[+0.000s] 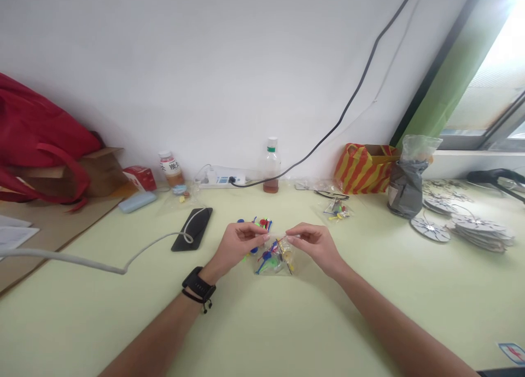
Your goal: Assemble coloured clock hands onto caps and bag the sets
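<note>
A clear plastic bag with small blue, green, yellow and red plastic pieces inside hangs between my two hands, just over the table. My left hand pinches the left corner of its top edge between thumb and fingers. At the right corner my right hand pinches the same edge. Directly behind the bag lies a pile of loose coloured plastic pieces, partly hidden by the bag and my left fingers. Farther right, a second clear bag of similar pieces lies flat on the table.
A black phone with a grey cable lies left of my hands. By the wall stand a bottle, a power strip and a red-and-yellow striped bag. Stacked grey discs sit at right, a red bag at left.
</note>
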